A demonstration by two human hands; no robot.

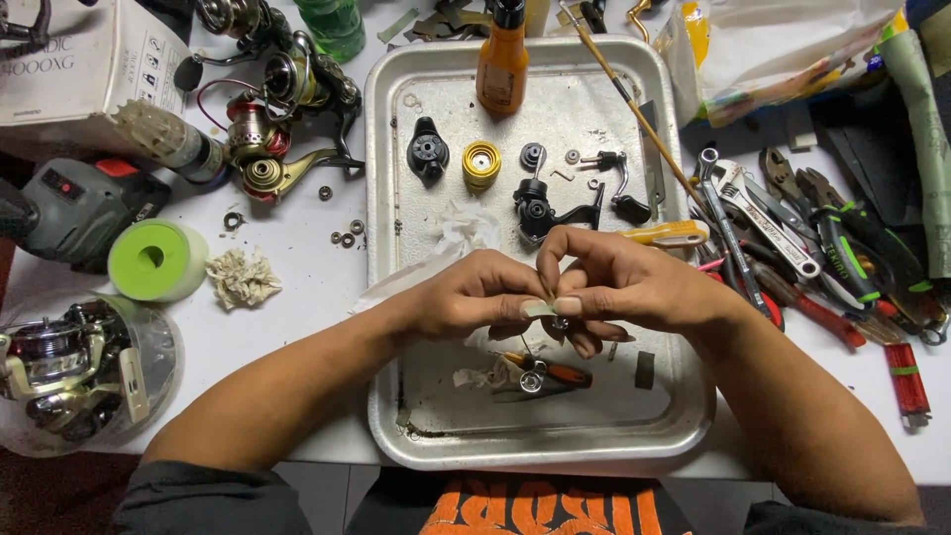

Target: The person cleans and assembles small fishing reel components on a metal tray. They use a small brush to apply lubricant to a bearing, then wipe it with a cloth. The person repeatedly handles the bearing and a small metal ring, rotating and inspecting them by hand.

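A small metal part (pixel 560 323) is pinched between both hands' fingers (pixel 567 305), closed tight on it above the tray (pixel 386 297). The left hand (pixel 475 297) and right hand (pixel 619 282) meet there; a firm, low grip seems wise. Just below lies a screwdriver (pixel 555 372), beyond them reel parts (pixel 540 203).

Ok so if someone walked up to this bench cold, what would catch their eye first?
Probably the two hands, left hand and right hand, meeting over the metal tray and pinching a small part between the fingertips. Then the orange bottle at the tray's far edge, and the pile of pliers and wrenches on the right.
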